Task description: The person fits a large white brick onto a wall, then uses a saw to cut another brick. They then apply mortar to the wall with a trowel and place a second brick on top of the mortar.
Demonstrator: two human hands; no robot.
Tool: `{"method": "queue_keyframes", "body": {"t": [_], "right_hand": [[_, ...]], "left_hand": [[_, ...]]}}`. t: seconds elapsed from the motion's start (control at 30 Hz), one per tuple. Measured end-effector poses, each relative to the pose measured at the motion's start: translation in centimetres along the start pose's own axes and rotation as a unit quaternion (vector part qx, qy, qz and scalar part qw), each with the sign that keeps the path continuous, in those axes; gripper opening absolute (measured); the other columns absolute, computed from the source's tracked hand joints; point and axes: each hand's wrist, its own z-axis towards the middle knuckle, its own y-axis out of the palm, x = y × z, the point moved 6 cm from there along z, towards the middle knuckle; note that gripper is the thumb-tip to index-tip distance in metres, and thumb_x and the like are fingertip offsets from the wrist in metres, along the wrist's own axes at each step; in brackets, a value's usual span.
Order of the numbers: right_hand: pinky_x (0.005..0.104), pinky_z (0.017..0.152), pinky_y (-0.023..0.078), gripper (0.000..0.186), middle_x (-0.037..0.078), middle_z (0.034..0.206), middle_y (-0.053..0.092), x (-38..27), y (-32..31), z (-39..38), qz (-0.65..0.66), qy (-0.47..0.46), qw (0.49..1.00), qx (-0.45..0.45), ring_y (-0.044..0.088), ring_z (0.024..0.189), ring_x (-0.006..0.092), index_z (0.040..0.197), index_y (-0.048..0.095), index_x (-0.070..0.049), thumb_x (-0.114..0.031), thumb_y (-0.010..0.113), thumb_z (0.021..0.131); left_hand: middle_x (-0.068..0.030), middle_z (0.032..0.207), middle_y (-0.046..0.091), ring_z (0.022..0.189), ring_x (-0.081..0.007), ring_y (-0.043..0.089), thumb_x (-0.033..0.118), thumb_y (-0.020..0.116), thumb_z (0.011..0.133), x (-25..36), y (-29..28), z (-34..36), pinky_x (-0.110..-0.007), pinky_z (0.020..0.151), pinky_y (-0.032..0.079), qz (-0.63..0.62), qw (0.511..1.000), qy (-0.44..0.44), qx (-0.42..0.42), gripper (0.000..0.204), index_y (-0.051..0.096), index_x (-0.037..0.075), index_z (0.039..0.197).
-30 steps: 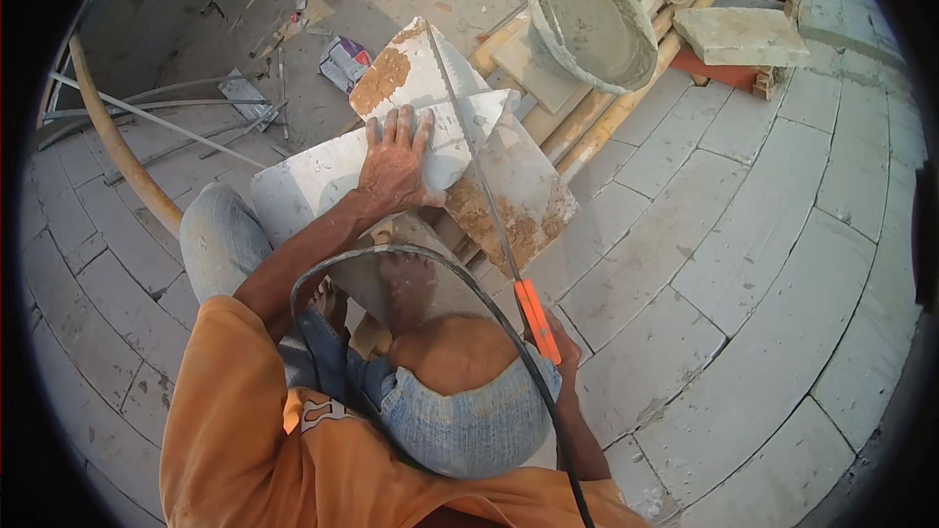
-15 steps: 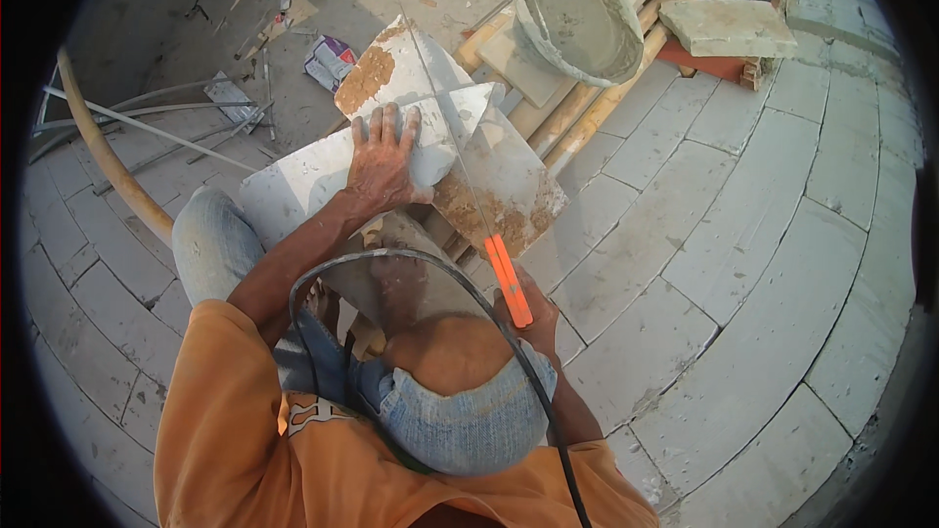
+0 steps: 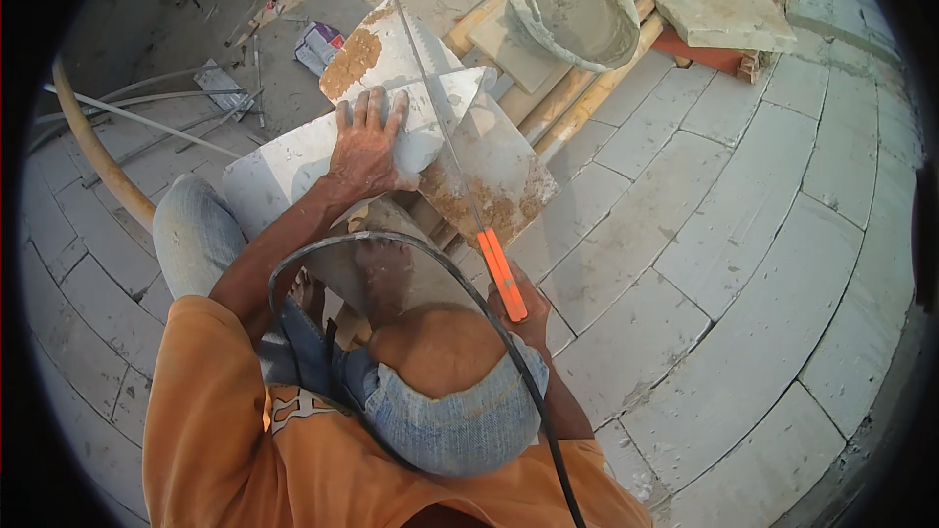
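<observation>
My right hand (image 3: pixel 526 310) is closed round the orange handle of a hand saw (image 3: pixel 502 276). The saw's long thin blade points away from me and lies across a pale block (image 3: pixel 293 164), near its right end. My left hand (image 3: pixel 368 144) presses down on that block, left of the blade, with its fingers stretched out. Under the block and to its right shows a white slab (image 3: pixel 499 171) with brown dirt stains. A similar stained piece (image 3: pixel 381 49) sticks out on the far side. How deep the blade sits in the block is hard to tell.
Beyond the slab stands a bucket (image 3: pixel 572 5) of grey mortar beside wooden poles (image 3: pixel 602 88). A loose slab (image 3: pixel 727 22) lies at the far right. At left, a curved pole (image 3: pixel 93 152) and thin rods cross the block floor (image 3: pixel 704 235). A black cable (image 3: pixel 391 238) loops before me.
The whole view has shifted slightly, so most things sit a little farther left. My left hand stays pressed on the block, and my right hand still grips the saw, its blade across the block.
</observation>
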Motion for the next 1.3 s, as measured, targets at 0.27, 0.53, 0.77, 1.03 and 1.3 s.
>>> {"method": "queue_keyframes", "body": {"t": [0.27,0.53,0.77,1.03,1.3], "right_hand": [[0.0301,0.074,0.056,0.043,0.014,0.100,0.070,-1.6,-1.5,-1.8,-0.042,-0.048,0.998,0.016,0.071,0.084,0.0225,0.126,0.062,0.001,0.001,0.069,0.083],[0.0325,0.077,0.057,0.044,0.018,0.104,0.071,2.8,-3.0,-8.4,-0.011,-0.037,0.998,0.044,0.072,0.087,0.0260,0.125,0.061,0.004,0.004,0.067,0.081],[0.0338,0.076,0.057,0.043,0.021,0.106,0.070,-0.2,1.0,0.8,-0.013,-0.033,0.999,0.031,0.072,0.091,0.0290,0.123,0.062,0.003,0.002,0.069,0.081],[0.0293,0.078,0.056,0.043,0.018,0.105,0.070,6.1,-1.4,-8.7,0.010,-0.051,0.998,0.039,0.072,0.090,0.0245,0.126,0.061,0.003,-0.002,0.070,0.084],[0.0303,0.068,0.054,0.039,0.017,0.099,0.070,2.1,0.9,-0.2,-0.035,-0.081,0.994,0.058,0.069,0.077,0.0220,0.122,0.063,0.002,0.003,0.067,0.083]], "left_hand": [[-0.0296,0.148,0.030,0.138,-0.0474,0.030,0.050,0.093,0.042,0.3,0.2,0.4,-0.065,0.113,0.019,0.007,1.000,-0.005,-0.004,0.137,0.026,0.006,0.153],[-0.0287,0.150,0.029,0.138,-0.0469,0.031,0.049,0.093,0.042,0.2,-0.1,0.6,-0.065,0.113,0.020,-0.006,1.000,-0.012,-0.006,0.136,0.027,0.007,0.153],[-0.0281,0.148,0.031,0.137,-0.0459,0.032,0.050,0.091,0.044,-0.2,0.3,0.3,-0.063,0.112,0.021,0.014,1.000,-0.002,0.008,0.132,0.029,0.006,0.152],[-0.0281,0.148,0.031,0.136,-0.0457,0.032,0.048,0.091,0.042,0.0,0.1,0.0,-0.063,0.111,0.022,0.008,1.000,-0.007,0.014,0.133,0.028,0.006,0.151],[-0.0314,0.147,0.032,0.136,-0.0469,0.033,0.056,0.091,0.047,-0.2,-0.5,0.4,-0.067,0.109,0.024,0.005,1.000,-0.004,0.018,0.130,0.032,0.004,0.150]]}}
